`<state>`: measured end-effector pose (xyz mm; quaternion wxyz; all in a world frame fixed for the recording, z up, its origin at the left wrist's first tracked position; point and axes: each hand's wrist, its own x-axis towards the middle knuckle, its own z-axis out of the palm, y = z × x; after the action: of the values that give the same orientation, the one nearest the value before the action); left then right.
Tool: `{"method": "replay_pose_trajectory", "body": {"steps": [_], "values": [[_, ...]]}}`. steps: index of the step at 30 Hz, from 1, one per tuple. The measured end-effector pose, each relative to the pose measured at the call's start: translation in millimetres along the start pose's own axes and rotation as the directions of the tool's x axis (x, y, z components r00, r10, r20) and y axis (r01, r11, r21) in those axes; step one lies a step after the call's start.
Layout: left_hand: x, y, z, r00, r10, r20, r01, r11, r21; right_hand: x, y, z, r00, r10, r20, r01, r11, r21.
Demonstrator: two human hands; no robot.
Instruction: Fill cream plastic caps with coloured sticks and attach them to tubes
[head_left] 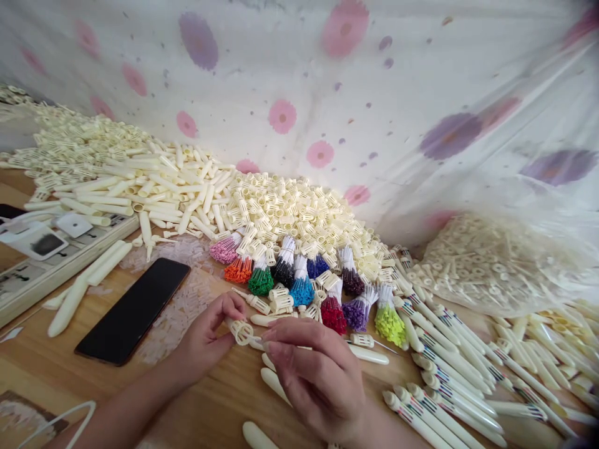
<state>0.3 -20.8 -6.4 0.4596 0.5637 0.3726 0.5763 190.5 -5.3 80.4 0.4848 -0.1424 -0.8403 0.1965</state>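
Observation:
Between the fingertips of my left hand [216, 330] is a cream slotted pen sleeve [242, 332], its round open end turned toward me. My right hand [313, 368] is closed in a pinch just beside that end, on a small pale piece [256, 342] mostly hidden by the fingers. I cannot make out whether this piece touches the sleeve. Behind the hands stand bundles of thin pen refills with coloured tips, among them red [333, 312], light blue [302, 290], green [261, 279] and yellow [389, 324]. Cream pen barrels [275, 383] lie under and near my right hand.
A black phone [133, 312] lies left of my hands, beside a power strip [70, 249] with chargers. Heaps of slotted sleeves [299, 206] and barrels [159, 181] line the back. Assembled multicolour pens [449, 380] and a clear bag of small parts [500, 268] are at the right.

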Motion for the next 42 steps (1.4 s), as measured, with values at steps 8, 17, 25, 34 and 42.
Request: {"method": "replay_pose_trajectory", "body": {"steps": [8,17,25,34,42], "values": [[1,-2,0.2,1.000,0.005,-0.008,-0.006,1.000,-0.030,-2,4,5,1.000,0.011,0.002,-0.011,0.999,-0.032],[3,-1,0.6,0.994,-0.057,-0.091,0.057,0.998,0.004,-5,11,10,0.998,-0.016,-0.056,0.012,0.997,-0.073],[5,1,1.5,0.986,-0.115,-0.117,0.113,0.993,-0.028,-7,16,17,1.000,-0.020,0.001,0.020,0.997,-0.070],[9,7,4.5,0.975,-0.219,-0.028,0.220,0.976,0.014,-3,37,29,0.848,0.524,-0.078,-0.505,0.844,0.179],[11,19,8.5,0.922,-0.379,0.074,0.378,0.925,0.025,-4,51,23,0.761,0.648,0.040,-0.637,0.732,0.243]]}}
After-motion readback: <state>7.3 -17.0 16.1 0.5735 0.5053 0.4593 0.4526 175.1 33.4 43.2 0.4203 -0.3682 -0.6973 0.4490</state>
